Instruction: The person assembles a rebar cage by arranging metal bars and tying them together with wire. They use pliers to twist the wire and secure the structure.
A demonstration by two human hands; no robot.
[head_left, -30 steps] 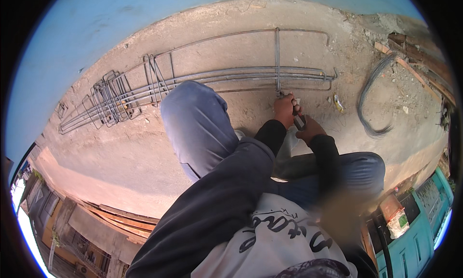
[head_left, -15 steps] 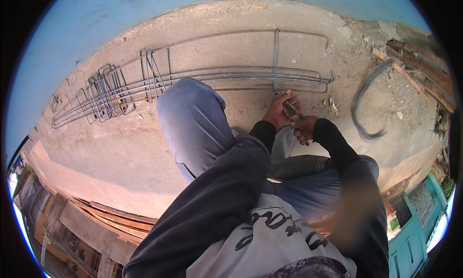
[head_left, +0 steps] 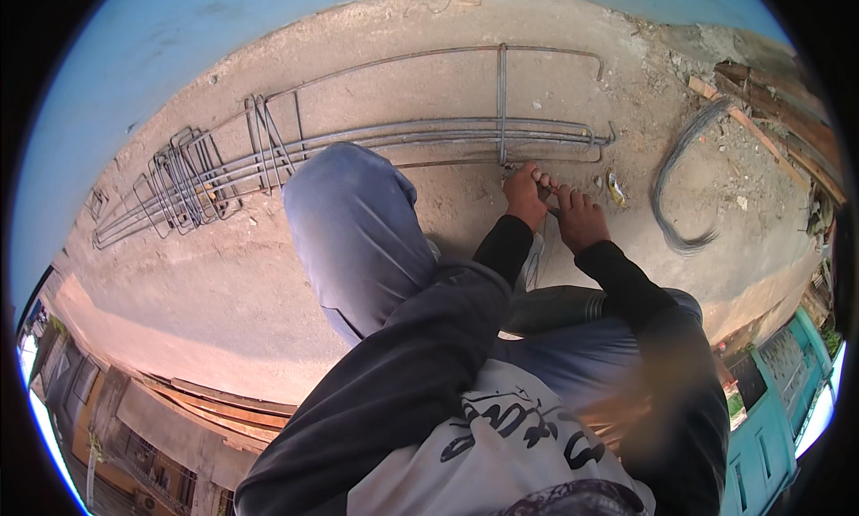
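Note:
Both my hands are at the near side of a rebar cage of long grey bars (head_left: pixel 429 131), by the foot of an upright rectangular stirrup (head_left: pixel 502 105). My left hand (head_left: pixel 523 197) is closed right beside the stirrup's lower corner; what its fingers hold is mostly hidden. My right hand (head_left: pixel 582 221) is closed round a dark hand tool with a bit of red (head_left: pixel 550 208), seemingly pliers, its jaws hidden by my left hand. Thin strands, apparently tie wire (head_left: pixel 534 258), hang below my hands.
Several bunched stirrups (head_left: pixel 183 181) surround the bars at the left. A curved bundle of thin wire (head_left: pixel 667 185) lies on the dirt ground at the right, near wooden planks (head_left: pixel 774 149). A small yellowish wrapper (head_left: pixel 616 190) lies beside my right hand. My bent knee (head_left: pixel 349 198) stands close to the bars.
Both hands have moved forward from above my lower leg to the near bar at the stirrup's foot. The right hand has come up beside the left. The view has shifted slightly.

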